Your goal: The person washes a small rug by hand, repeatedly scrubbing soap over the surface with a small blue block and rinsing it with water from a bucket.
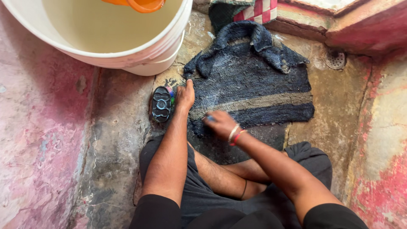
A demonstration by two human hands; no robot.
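While the dark blue knitted sweater (254,80) is lying spread flat on the wet stone floor (114,140), collar pointing away from the person and a pale band running across its lower part, it is being washed by hand, and the step in progress looks to me like soaping or rubbing the lower front. The right hand (220,123) is pressing down near the hem, its fingers curled narrow around something small and bluish that I am taking for a piece of soap, though too little of it is showing to be sure. The left hand (185,96) is resting on the sweater's left edge, fingers together and bent slightly, pinning the cloth and gripping nothing. Just beside that hand, touching or nearly touching it, a black oval scrubbing brush (161,104) is lying on the floor. Beyond it a large white bucket (140,55) of water is standing with an orange mug (142,5) floating at the rim. A checked red and white cloth (259,10) is waiting past the collar, and a floor drain (335,59) is sitting in the far corner. I judge the next move is calling for steady pressure and a firm hold so the knit is not bunching.
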